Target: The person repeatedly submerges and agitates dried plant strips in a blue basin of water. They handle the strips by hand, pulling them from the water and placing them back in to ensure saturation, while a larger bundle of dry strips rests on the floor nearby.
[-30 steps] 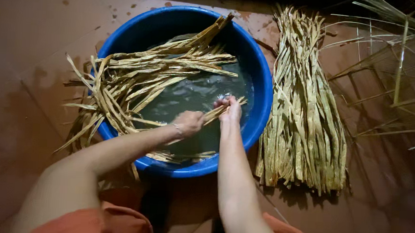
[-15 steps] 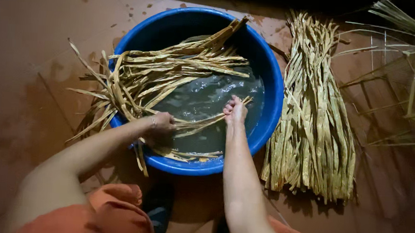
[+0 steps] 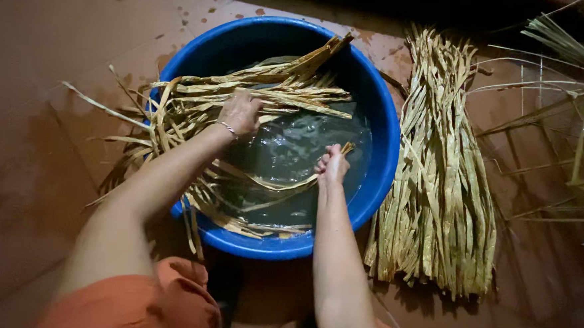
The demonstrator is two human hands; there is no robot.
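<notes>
Water fills the lower part of the blue basin (image 3: 379,182), which stands on the reddish floor (image 3: 32,170) with wet patches around it. Dried leaf strips (image 3: 269,93) lie across the basin, some ends sunk in the water and many hanging over the left rim onto the floor. The left hand (image 3: 240,113) rests palm-down on the upper mass of strips, fingers loosely spread; whether it actually grips any cannot be told. The right hand (image 3: 332,165) is closed around the end of one long strip (image 3: 264,189) that curves across the water surface toward the near left rim. A flat bundle of strips (image 3: 437,185) lies on the floor just beside the basin to the right, and loose stalks (image 3: 562,98) lie farther right. Risk assessment: a sharp pull on the held strip could tear it where it is not yet soaked, or drag tangled neighbours over the rim. Pressing hard on the overhanging mass may tip water over the left edge. Splashes could reach the bundle beside the basin.
</notes>
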